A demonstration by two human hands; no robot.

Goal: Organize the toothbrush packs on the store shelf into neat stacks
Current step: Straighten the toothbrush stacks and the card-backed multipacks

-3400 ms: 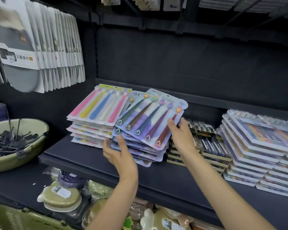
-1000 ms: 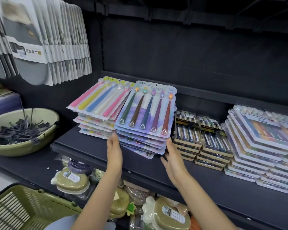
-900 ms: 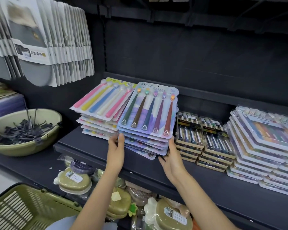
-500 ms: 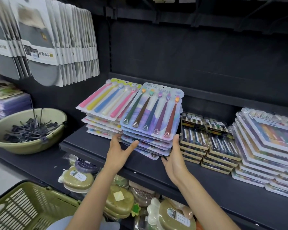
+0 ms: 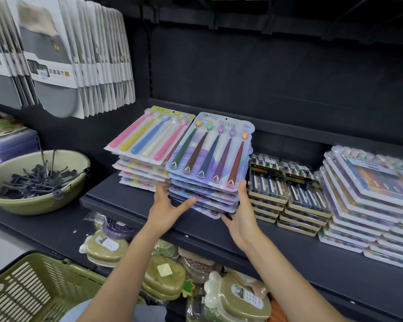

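While both hands square the purple-backed stack of blister-packed toothbrushes (image 5: pixel 207 173), left hand (image 5: pixel 166 211) and right hand (image 5: pixel 241 213) press flat-fingered, grasping nothing; next, nudging lower packs flush.

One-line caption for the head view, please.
Both hands, left and right, square up the purple toothbrush stack on the shelf.
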